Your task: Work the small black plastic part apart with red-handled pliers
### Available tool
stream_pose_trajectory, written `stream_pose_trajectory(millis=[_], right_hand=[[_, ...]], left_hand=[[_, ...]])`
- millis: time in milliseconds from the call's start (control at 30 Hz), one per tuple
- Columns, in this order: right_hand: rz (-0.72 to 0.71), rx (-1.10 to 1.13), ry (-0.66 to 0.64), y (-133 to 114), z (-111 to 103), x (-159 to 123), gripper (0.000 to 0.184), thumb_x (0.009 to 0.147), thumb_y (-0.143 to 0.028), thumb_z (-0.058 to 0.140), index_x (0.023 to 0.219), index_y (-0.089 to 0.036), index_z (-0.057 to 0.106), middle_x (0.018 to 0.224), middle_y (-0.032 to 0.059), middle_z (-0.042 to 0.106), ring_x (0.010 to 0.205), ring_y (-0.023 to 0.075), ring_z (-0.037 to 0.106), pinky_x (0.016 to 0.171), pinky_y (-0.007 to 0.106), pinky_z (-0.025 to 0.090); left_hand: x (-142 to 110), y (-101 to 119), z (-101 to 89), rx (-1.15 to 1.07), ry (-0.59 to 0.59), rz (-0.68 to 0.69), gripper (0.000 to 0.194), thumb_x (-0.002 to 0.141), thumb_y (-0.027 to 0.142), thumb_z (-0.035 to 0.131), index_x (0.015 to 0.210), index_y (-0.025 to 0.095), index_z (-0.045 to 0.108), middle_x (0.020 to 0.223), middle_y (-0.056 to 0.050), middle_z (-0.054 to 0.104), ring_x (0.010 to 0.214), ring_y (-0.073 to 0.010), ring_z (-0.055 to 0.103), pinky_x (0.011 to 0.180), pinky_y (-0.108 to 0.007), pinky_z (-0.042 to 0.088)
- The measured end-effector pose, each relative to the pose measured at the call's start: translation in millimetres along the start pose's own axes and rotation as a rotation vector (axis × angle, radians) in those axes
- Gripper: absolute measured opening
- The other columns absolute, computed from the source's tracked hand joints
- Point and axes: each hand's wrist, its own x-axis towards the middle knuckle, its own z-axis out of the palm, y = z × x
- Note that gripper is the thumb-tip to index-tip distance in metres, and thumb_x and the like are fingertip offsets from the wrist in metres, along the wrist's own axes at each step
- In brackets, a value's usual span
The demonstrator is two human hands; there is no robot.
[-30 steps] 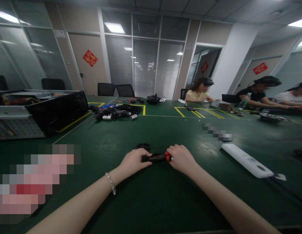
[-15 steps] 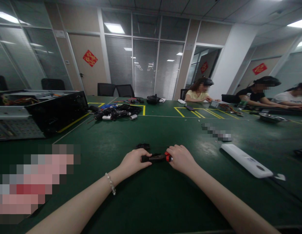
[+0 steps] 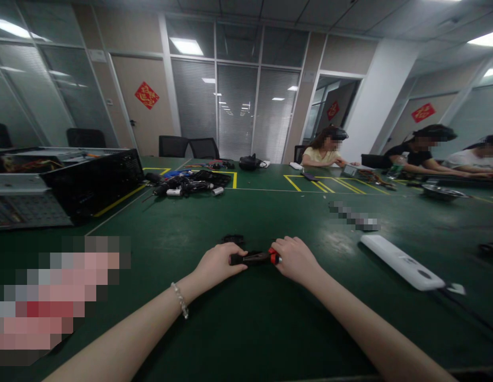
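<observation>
Low over the green table (image 3: 246,318), my right hand (image 3: 295,259) is closed around the red handles of a pair of pliers (image 3: 255,258). The dark jaws of the pliers point left. Between the fingertips of my left hand (image 3: 218,263) is a small black part (image 3: 237,259), which meets the tip of the jaws. Whether the jaws are clamped on it I cannot tell. Just beyond my left hand lies another small black piece (image 3: 233,239). A beaded bracelet (image 3: 180,301) circles my left wrist.
An opened computer case (image 3: 99,185) stands at the left. Farther back lies a heap of cables and tools (image 3: 186,183). A white power strip (image 3: 403,262) is on the right, with a metal bowl (image 3: 445,192) behind it. Several people sit at the far right side.
</observation>
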Motion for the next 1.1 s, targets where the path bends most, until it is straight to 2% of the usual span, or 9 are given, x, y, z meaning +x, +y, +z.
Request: stream_pose_trajectory(millis=[267,1100], right_hand=[[0.005,-0.011,-0.021,-0.7,-1.1,-0.1,0.021,0.069,-0.023,0.047,0.086,-0.018,0.058,0.086,0.0051,0.060,0.078,0.0175,0.050,0.068,0.029,0.032],[0.006,-0.021,-0.037,-1.7,-2.6,0.3,0.022,0.069,-0.023,0.048,0.088,-0.018,0.058,0.088,0.0049,0.060,0.080,0.0180,0.050,0.070,0.030,0.034]], left_hand=[[0.3,1.0,-1.1,0.010,-0.017,-0.017,0.034,0.070,0.038,0.057,0.101,0.027,0.058,0.099,0.001,0.059,0.070,-0.0137,0.053,0.060,-0.024,0.040],[-0.4,1.0,-1.8,0.006,-0.025,-0.015,0.033,0.071,0.038,0.057,0.102,0.027,0.057,0.098,0.001,0.058,0.069,-0.0134,0.052,0.059,-0.024,0.040]])
